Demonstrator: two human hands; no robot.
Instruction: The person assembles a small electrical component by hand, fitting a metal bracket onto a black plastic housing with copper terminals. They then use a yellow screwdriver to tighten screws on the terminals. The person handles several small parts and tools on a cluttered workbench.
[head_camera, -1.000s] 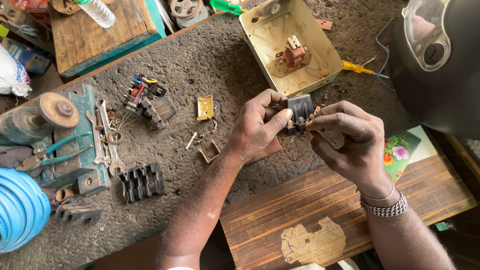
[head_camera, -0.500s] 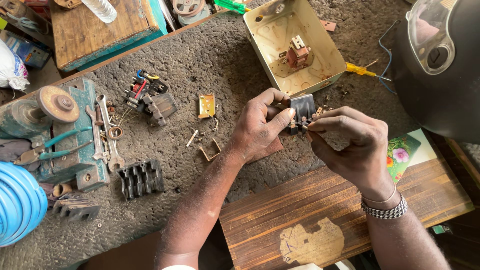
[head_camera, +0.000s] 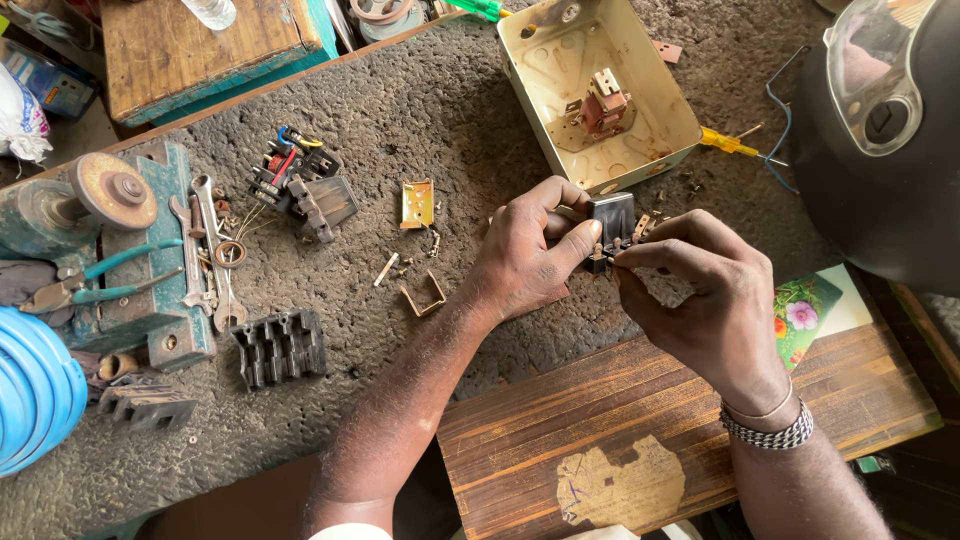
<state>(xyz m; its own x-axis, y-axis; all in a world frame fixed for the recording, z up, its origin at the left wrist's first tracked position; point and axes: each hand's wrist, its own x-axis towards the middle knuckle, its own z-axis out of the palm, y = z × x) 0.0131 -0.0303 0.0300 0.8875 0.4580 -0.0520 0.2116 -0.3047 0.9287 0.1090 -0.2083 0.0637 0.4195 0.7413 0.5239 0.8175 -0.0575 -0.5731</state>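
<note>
You've got the small dark switch block (head_camera: 610, 222) pinched between both hands just above the counter (head_camera: 420, 110), left hand (head_camera: 530, 255) closed round its near-left side, right hand (head_camera: 700, 290) fingertips nipping its lower right edge, equally close.

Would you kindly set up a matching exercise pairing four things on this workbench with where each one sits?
Things:
1. small dark block
2. cream metal box
3. pliers with teal handles
4. black ribbed part

Places:
A. on the teal machine at the left edge
B. held between the left hand and right hand
C. on the mat, below the spanners
D. open, at the top beyond the hands

Pairs: 1-B, 2-D, 3-A, 4-C
</note>
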